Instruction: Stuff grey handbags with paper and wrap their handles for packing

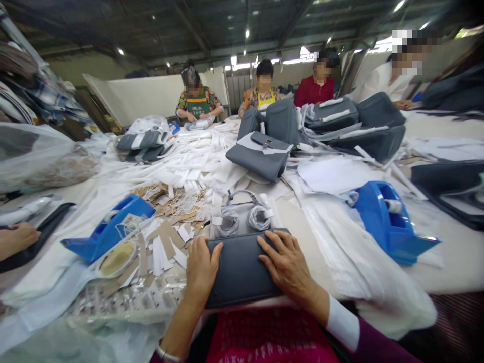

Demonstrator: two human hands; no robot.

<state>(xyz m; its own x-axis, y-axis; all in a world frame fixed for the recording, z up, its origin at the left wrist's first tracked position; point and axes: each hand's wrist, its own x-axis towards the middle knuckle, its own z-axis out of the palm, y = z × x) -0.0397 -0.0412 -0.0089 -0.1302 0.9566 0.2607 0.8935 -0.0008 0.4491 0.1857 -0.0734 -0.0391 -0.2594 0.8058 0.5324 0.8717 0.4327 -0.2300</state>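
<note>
A dark blue-grey handbag [242,272] lies at the table's near edge, right in front of me. My left hand [201,267] grips its left side, thumb on top and fingers around the edge. Spread across the bag's right part, my right hand [287,258] is open and rests flat with fingers slightly bent. Beyond the bag's far edge lie wrapped coiled straps [229,223] and a thin carry handle [242,193], with white wrap on them.
Blue tape dispensers [109,227] [393,222] flank me. Cardboard and paper strips [162,247] and a tape roll [116,258] lie left. Stacked bags [260,151] and white padding [196,151] fill the far side. Several co-workers stand or sit around; a co-worker's hand [22,239] is left.
</note>
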